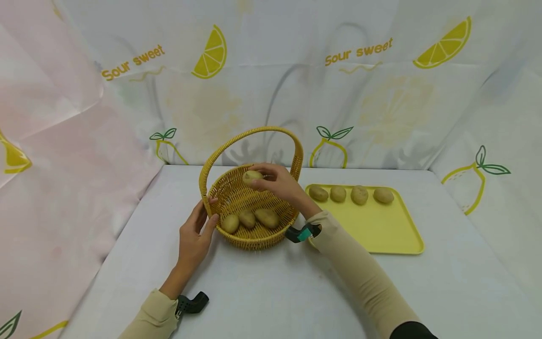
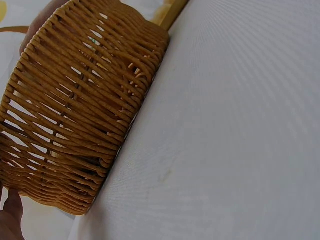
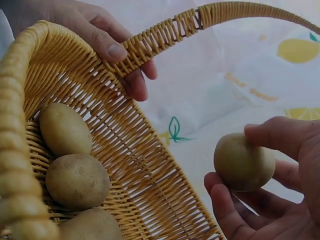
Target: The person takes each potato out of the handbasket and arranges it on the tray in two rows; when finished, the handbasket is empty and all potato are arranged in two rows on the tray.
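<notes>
A potato (image 1: 252, 177) is pinched between the thumb and fingers of my right hand (image 1: 275, 182), above the back part of a yellow wicker basket (image 1: 254, 243). My left hand (image 1: 197, 234) grips the basket's left side where the tall handle (image 1: 262, 129) joins the rim. In the right wrist view, the left thumb lies on the handle's base with fingers round behind it. Three potatoes lie inside at the front: a left one (image 1: 230, 223), a middle one (image 1: 247, 218) and a longer one (image 1: 267, 218). The left wrist view mostly shows the woven outer wall (image 2: 85, 100).
Right of the basket lies a yellow tray (image 1: 381, 230) with several potatoes in a row along its far edge, among them one at the right end (image 1: 383, 195). Both stand on a white table (image 1: 254, 296). A lemon-print cloth (image 1: 271, 94) hangs behind.
</notes>
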{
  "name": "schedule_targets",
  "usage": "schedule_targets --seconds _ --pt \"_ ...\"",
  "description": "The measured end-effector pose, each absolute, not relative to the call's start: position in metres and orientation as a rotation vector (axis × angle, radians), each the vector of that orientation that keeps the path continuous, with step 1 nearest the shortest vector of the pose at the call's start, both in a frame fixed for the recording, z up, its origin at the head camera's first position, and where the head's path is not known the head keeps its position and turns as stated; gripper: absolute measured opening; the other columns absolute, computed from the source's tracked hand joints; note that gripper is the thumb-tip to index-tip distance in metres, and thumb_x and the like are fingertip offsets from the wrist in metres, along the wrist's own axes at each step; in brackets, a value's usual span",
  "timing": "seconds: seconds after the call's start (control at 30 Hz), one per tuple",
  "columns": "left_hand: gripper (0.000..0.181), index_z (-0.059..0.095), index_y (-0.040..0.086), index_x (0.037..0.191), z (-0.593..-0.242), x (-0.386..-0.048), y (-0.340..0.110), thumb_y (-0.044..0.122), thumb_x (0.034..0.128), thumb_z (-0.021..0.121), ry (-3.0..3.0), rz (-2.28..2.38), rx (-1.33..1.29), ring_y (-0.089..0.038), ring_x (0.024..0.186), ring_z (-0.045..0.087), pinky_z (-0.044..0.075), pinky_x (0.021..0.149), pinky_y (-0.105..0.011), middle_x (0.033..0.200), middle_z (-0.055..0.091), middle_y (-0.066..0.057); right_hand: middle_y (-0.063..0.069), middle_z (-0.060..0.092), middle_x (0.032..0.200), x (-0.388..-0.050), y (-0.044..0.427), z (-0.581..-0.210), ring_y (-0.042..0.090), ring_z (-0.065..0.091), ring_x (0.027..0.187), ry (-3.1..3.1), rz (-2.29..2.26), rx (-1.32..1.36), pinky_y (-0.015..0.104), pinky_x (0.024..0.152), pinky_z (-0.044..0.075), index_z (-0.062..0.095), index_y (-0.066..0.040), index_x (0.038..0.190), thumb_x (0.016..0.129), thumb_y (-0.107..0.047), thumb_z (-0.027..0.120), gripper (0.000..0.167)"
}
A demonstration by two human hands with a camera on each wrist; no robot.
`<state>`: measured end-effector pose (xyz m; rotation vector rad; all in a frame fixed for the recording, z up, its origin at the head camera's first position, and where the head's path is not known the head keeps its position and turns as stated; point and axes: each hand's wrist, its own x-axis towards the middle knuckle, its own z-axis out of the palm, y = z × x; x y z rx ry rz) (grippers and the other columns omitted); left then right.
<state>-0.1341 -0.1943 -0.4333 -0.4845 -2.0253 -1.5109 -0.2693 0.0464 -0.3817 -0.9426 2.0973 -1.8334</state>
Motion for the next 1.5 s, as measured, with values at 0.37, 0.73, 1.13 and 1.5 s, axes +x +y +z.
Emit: schedule_targets --seconds 0.37,0.73,1.13,1.5 --pt "0.049 0.045 -0.018 0.146 -0.434 -0.133 -0.195 -0.016 0.099 0.059 -2.008 -1.544 -0.479 -0.046 0.138 0.047 0.04 0.115 -0.036 0.14 0.06 -0.025 0.012 0.063 0.133 -0.262 0.053 -0.379 0.028 0.069 0.109 2.122 -1.844 -0.862 0.039 0.09 0.061 0.065 -0.002 0.137 0.093 -0.002 0.078 0.047" --pt "0.049 0.044 -0.018 0.146 -0.434 -0.133 -0.195 -0.016 0.0989 0.059 -2.003 -1.546 -0.481 -0.047 0.138 0.047 0.04 0.116 -0.037 0.141 0.059 -0.025 0.007 0.069 0.12 -0.258 0.067 -0.382 0.023 0.067 0.103 2.297 -1.829 -0.975 0.037 0.086 0.061 0.069 -0.004 0.133 0.091 -0.008 0.083 0.044" --pt "0.051 0.046 -0.013 0.148 -0.435 -0.134 -0.196 -0.017 0.0986 0.059 -1.996 -1.543 -0.493 -0.05 0.137 0.046 0.041 0.115 -0.039 0.141 0.06 -0.023 0.017 0.067 0.127 -0.246 0.09 -0.381 0.029 0.068 0.107 2.248 -1.937 -0.924 0.038 0.091 0.061 0.067 0.005 0.134 0.089 0.002 0.081 0.047" --pt "0.05 0.044 -0.017 0.146 -0.436 -0.135 -0.196 -0.016 0.0986 0.06 -2.013 -1.526 -0.495 -0.047 0.138 0.046 0.04 0.115 -0.032 0.14 0.058 -0.027 0.019 0.066 0.123 -0.236 0.121 -0.385 0.027 0.066 0.106 2.271 -1.951 -0.916 0.036 0.09 0.06 0.064 0.007 0.136 0.09 0.003 0.08 0.049"
